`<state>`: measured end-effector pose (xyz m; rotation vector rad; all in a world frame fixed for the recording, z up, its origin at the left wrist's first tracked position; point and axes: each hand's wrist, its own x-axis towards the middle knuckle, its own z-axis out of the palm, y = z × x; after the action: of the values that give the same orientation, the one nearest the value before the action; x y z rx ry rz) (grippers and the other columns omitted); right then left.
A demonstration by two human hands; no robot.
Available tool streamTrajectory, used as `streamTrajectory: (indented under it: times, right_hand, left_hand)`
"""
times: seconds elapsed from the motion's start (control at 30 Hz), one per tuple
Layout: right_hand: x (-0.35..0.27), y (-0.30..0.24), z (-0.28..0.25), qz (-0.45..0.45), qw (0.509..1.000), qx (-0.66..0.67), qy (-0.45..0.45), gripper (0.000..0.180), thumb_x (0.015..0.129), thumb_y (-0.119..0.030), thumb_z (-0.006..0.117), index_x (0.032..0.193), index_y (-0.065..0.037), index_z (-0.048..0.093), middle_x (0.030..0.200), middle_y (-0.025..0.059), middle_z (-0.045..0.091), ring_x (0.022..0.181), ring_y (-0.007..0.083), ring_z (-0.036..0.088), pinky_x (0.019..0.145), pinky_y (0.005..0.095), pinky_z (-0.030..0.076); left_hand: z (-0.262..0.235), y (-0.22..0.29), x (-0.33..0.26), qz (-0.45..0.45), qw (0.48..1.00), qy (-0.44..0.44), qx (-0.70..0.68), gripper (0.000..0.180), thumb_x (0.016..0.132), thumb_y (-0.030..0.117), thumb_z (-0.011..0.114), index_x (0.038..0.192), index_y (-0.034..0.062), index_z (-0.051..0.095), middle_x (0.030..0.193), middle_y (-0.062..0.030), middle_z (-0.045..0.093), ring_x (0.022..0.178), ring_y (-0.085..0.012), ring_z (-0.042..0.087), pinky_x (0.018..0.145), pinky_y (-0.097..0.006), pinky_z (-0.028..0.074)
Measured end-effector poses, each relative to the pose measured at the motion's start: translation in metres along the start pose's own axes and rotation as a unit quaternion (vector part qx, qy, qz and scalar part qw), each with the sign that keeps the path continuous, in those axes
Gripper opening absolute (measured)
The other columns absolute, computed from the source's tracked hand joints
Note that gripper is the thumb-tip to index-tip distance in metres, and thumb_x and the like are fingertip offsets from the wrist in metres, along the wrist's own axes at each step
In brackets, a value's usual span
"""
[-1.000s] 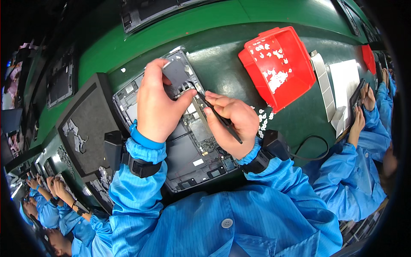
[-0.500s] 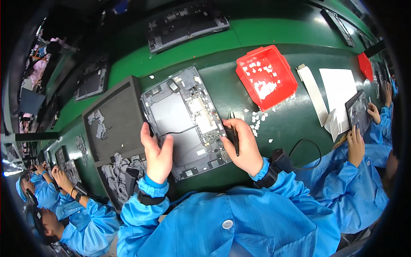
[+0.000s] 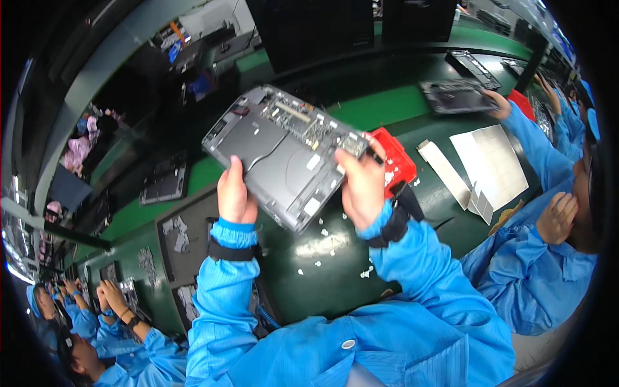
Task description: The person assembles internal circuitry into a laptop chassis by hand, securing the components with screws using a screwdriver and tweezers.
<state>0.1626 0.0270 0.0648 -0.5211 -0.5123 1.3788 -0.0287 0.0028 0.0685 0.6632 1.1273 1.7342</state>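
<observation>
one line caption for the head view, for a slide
Both hands, left and right, hold an opened grey laptop base above a green workbench.

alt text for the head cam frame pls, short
Both hands, left hand and right hand, hold an opened grey device chassis raised above a green workbench. A red parts tray sits behind it; a co-worker's sleeve reaches in at right.

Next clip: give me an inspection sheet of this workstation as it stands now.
Surface: green bench with a dark mat.
Job's things: grey open device chassis, lifted off the bench and tilted.
Clutter: red tray, white scraps, paper sheets.
Hands: left hand grips the chassis's near left edge; right hand grips its right edge.
Cables: coiled blue cord at the near edge.
Surroundings: blue-sleeved co-workers on both sides; more chassis on the bench.
</observation>
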Motion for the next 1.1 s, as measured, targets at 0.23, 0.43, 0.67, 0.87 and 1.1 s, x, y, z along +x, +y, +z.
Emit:
streamTrajectory:
  times: [0.23,0.43,0.67,0.87,1.1]
  right_hand:
    - [0.085,-0.036,-0.004,-0.135,0.989,-0.058,0.031,0.058,0.075,0.008,0.059,0.121,-0.003,0.026,0.108,0.0155,0.051,0.094,0.0196,0.053,0.085,0.0321,0.044]
    - [0.116,-0.062,-0.030,-0.166,0.982,-0.076,0.058,0.055,0.073,0.009,0.058,0.117,0.000,0.028,0.099,0.0140,0.055,0.087,0.0188,0.056,0.079,0.0321,0.047]
    - [0.173,-0.063,-0.053,-0.194,0.970,-0.115,0.089,0.051,0.069,0.008,0.061,0.112,0.001,0.033,0.096,0.0133,0.054,0.085,0.0188,0.056,0.077,0.0312,0.046]
    - [0.206,-0.058,-0.049,-0.141,0.972,-0.158,0.098,0.051,0.070,0.004,0.063,0.111,0.001,0.033,0.093,0.0137,0.054,0.080,0.0195,0.057,0.070,0.0327,0.049]
    - [0.229,0.062,-0.021,0.031,0.972,-0.228,-0.042,0.038,0.080,-0.005,0.060,0.112,0.006,0.042,0.100,0.0143,0.056,0.086,0.0244,0.058,0.072,0.0380,0.049]
  left_hand:
    - [-0.072,-0.041,0.190,0.008,0.706,0.135,0.695,0.069,0.068,0.049,0.068,0.105,-0.0074,0.056,0.110,-0.0266,0.055,0.106,-0.0386,0.052,0.087,-0.042,0.044]
    - [-0.090,-0.047,0.232,-0.153,0.812,0.113,0.552,0.062,0.068,0.042,0.071,0.112,0.0002,0.056,0.111,-0.0150,0.057,0.101,-0.0307,0.054,0.085,-0.042,0.042]
    - [-0.089,-0.018,0.219,-0.234,0.931,0.030,0.277,0.072,0.068,0.055,0.069,0.121,0.0096,0.049,0.116,-0.0117,0.052,0.100,-0.0273,0.050,0.082,-0.050,0.039]
    - [-0.145,0.072,0.185,-0.060,0.892,-0.079,0.441,0.054,0.075,0.026,0.070,0.115,-0.0060,0.051,0.104,-0.0113,0.060,0.091,-0.0197,0.057,0.083,-0.031,0.044]
    - [-0.097,0.027,0.124,-0.238,0.775,-0.379,0.446,0.045,0.071,0.012,0.072,0.110,-0.0034,0.056,0.100,-0.0082,0.062,0.088,-0.0153,0.057,0.083,-0.028,0.045]
